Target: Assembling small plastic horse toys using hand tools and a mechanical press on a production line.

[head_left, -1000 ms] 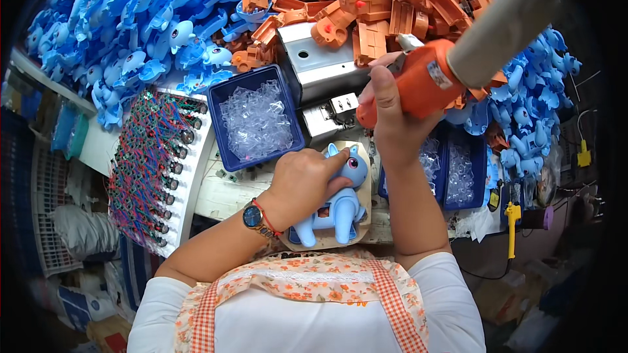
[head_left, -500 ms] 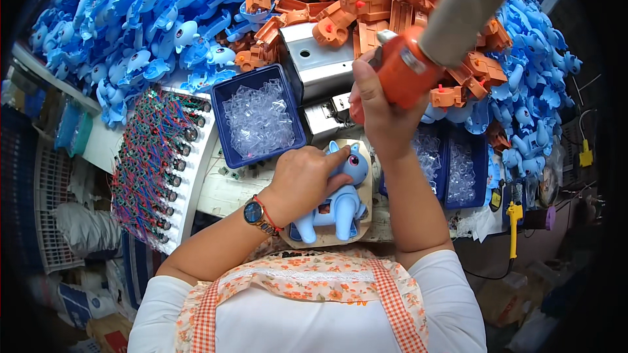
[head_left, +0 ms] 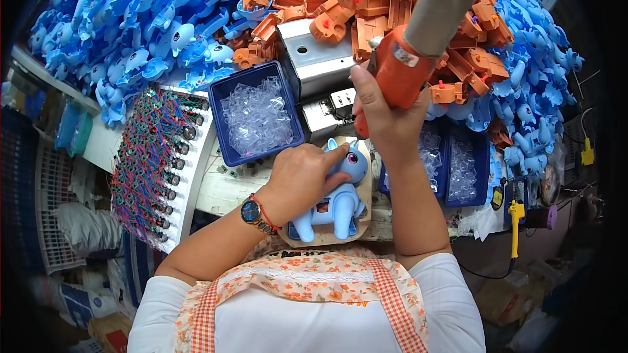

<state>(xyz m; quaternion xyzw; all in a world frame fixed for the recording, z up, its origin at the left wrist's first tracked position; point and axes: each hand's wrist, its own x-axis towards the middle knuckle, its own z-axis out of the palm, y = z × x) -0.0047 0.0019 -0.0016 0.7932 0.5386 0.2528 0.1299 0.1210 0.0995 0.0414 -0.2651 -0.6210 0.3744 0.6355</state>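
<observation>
A light-blue plastic toy pony [head_left: 343,211] lies on its side on a pale board [head_left: 307,240] before me. My left hand [head_left: 302,175] grips it around the head and neck, index finger stretched over the head and thumb lower down. An opening in the toy's body shows something reddish-brown inside. In my right hand [head_left: 392,114] is an orange power tool [head_left: 405,68] with a thick grey cylindrical end rising up and away. Its lower orange end is just above the pony's head; whether they touch, I cannot tell.
Blue bins [head_left: 288,138] of clear plastic pieces flank the board. Wired circuit parts [head_left: 154,163] fill a white rack at left. A metal box [head_left: 317,55] stands beyond. Blue toy shells [head_left: 131,39] and orange housings [head_left: 360,0] are heaped behind. A yellow-handled tool [head_left: 517,222] hangs at right.
My right hand has lowered the orange tool a little, bringing its end closer to the pony's head. The left hand stays on the toy in the same place.
</observation>
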